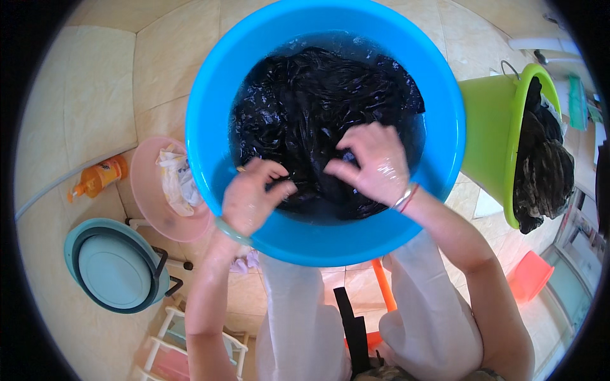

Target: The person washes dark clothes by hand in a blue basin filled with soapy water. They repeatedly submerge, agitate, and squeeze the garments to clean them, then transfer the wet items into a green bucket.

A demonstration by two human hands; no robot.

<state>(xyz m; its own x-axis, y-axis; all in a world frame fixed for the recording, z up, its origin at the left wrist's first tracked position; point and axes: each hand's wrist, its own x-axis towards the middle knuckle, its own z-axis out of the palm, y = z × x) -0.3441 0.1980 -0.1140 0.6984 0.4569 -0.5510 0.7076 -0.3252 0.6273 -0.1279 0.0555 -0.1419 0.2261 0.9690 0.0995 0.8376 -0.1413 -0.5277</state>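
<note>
A large blue basin [210, 108] holds dark water and soaked black cloth [318, 89], wrinkled and partly under the surface. Over the near left part of the cloth is my left hand [251, 197], its fingers bent and a gap between thumb and forefinger. My right hand [376, 164] hovers above the near right part, thumb and forefinger spread, skin wet and shiny. No cloth shows lifted in either hand. Whether the fingertips touch the fabric is hard to tell. A pale green bangle [232, 232] circles my left wrist; a bracelet [405, 197] is on my right.
To the right, a lime-green bucket [486, 120] leans with dark clothes [543, 165] at its mouth. At left stand a pink basin [143, 184] with white cloth [176, 181], an orange bottle [101, 178] and a teal basin [114, 273]. A red container [532, 276] sits lower right.
</note>
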